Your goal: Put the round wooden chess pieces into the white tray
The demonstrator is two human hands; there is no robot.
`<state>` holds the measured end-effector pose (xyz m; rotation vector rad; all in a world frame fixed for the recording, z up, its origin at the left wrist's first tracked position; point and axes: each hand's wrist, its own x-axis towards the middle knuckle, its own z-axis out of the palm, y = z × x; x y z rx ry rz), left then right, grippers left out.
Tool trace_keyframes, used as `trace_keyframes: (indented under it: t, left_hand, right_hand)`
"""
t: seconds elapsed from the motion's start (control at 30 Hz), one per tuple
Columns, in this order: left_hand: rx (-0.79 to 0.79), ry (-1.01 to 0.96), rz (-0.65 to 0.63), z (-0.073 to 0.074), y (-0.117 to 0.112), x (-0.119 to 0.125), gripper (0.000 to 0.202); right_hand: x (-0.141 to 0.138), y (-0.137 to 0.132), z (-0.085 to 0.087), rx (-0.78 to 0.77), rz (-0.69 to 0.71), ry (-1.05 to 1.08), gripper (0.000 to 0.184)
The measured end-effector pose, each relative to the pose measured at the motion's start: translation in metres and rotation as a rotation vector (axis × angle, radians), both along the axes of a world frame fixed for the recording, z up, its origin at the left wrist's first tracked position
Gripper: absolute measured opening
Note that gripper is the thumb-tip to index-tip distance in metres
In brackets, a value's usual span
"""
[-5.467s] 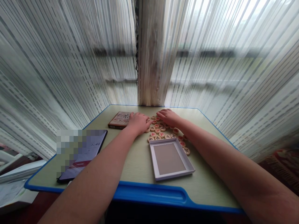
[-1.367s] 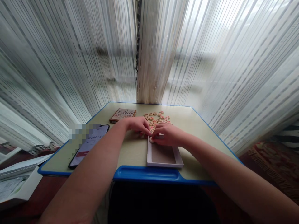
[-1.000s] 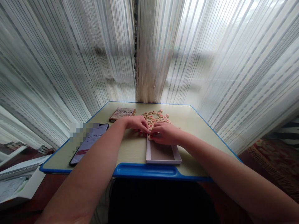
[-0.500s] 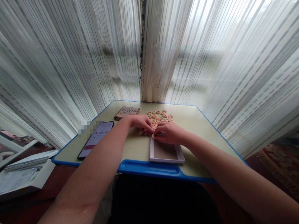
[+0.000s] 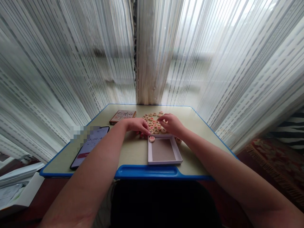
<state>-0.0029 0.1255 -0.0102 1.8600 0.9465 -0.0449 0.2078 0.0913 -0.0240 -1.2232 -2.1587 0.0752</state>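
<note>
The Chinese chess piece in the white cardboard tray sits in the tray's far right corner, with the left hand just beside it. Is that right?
Not quite: the head view shows the Chinese chess piece in the far left corner of the white cardboard tray, not the far right. The left hand is just beside it, as you said.

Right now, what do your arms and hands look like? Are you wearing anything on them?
My left hand and right hand are bare, with no gloves. My left arm and right arm show no sleeves, watch or bracelet. Any rings would be too small to tell.
</note>
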Motion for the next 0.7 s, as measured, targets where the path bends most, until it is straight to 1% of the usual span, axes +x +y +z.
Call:
trace_keyframes:
  t: [0.23,0.7]
  left_hand:
    - [0.003,-0.002,-0.007,-0.0065,0.0065,-0.0010,0.042]
    - [0.003,-0.005,-0.004,-0.0034,0.0031,0.0001,0.037]
  right_hand:
    - [-0.0026,0.0037,-0.0088,0.023,0.049,-0.013,0.017]
    - [-0.0005,0.0026,-0.0088,-0.037,0.000,-0.081,0.018]
